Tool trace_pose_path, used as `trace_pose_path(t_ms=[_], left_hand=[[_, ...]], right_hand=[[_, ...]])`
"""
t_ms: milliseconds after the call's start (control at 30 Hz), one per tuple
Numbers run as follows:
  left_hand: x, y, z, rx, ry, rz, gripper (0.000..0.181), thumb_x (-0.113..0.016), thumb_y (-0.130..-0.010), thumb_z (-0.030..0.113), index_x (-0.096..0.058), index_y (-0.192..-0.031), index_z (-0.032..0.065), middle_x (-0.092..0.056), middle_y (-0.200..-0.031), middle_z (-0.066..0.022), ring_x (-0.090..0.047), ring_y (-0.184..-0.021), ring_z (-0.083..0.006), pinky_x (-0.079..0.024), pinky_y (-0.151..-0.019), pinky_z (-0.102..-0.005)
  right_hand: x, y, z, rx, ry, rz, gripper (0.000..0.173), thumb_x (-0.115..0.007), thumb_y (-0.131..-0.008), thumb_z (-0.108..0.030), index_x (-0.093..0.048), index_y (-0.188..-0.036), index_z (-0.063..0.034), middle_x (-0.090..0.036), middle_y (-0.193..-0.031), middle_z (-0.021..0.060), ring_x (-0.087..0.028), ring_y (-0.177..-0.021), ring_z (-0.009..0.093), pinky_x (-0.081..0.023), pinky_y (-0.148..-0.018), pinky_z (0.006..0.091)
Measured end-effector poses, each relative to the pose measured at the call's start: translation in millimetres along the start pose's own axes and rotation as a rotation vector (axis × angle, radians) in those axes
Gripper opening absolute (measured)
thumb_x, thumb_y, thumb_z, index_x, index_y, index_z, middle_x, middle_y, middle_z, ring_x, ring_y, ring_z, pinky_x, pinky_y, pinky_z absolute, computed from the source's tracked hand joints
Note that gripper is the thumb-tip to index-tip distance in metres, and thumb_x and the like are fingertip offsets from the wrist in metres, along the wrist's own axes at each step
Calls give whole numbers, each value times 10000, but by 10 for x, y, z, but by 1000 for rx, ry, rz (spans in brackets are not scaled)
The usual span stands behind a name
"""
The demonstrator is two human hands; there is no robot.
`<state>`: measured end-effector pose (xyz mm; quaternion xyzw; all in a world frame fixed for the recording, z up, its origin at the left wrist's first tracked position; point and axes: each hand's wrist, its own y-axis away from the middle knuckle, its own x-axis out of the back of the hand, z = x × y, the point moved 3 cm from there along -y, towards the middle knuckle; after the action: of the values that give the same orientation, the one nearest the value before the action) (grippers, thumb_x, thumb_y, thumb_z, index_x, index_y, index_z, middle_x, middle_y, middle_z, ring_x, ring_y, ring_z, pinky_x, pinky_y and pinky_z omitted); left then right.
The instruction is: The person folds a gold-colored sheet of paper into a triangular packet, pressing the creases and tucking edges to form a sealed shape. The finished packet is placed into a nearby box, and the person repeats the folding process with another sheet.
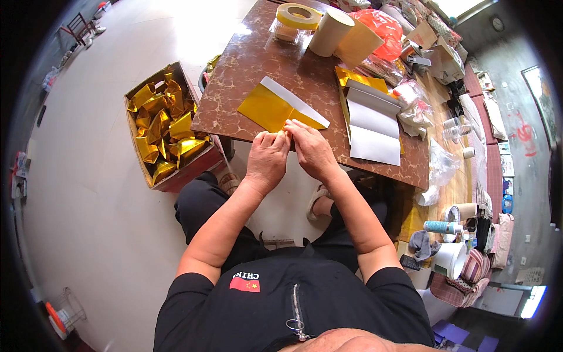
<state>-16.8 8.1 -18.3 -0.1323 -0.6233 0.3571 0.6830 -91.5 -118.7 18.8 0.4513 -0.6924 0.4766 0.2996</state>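
A sheet of gold foil paper [266, 107] with a white strip along its far edge lies on the brown marbled table [237, 72], close to the near edge. Both of my hands meet at its near corner. My left hand [267, 156] pinches the corner with thumb and fingers; my right hand [311, 143] touches it from the other side, its fingertips on the gold surface. Whether the right fingers grip the paper I cannot tell. To the right lies a stack of creased sheets, white side up [374, 125], with gold ones beneath.
Left of the table, a cardboard box [193, 165] holds several folded gold foil pieces [158, 125]. At the table's far side are a yellow tape roll [298, 16] on a clear jar, a cream roll [332, 33] and a red plastic bag [382, 33]. Plastic bags [413, 110] crowd the right edge.
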Motion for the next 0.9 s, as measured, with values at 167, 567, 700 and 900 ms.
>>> trace_pose_path(t_ms=[167,567,700,900], left_hand=[[26,2,-10,19,10,-20,411,-589,-915,97,-650,-1312,13,-650,-1190,-75,-578,-1109,-260,-433,-1047,-419],[63,-31,12,27,15,-34,420,-582,-907,142,-670,-1289,-11,-632,-1126,-67,-567,-1094,-233,-427,-1066,-404],[46,-39,21,24,-2,-26,416,-584,-909,143,-671,-1290,0,-633,-1135,-69,-567,-1087,-249,-432,-1052,-410],[-2,-12,-13,36,21,-17,423,-605,-896,127,-675,-1299,20,-636,-1144,-71,-566,-1075,-257,-436,-1038,-416]], right_hand=[[-55,-72,16,64,58,35,299,-630,-940,-61,-641,-1233,-2,-706,-1295,179,-632,-1250,337,-487,-1092,423],[-134,-296,96,-114,202,84,432,-698,-840,-121,-648,-1257,-18,-723,-1268,147,-662,-1105,312,-524,-975,404],[-52,-307,142,-89,254,236,443,-688,-839,-135,-652,-1265,-22,-730,-1237,152,-663,-1081,316,-528,-959,413],[-41,160,-187,-20,100,248,320,-621,-955,-36,-647,-1272,-7,-727,-1162,169,-685,-1106,328,-493,-1024,428]])
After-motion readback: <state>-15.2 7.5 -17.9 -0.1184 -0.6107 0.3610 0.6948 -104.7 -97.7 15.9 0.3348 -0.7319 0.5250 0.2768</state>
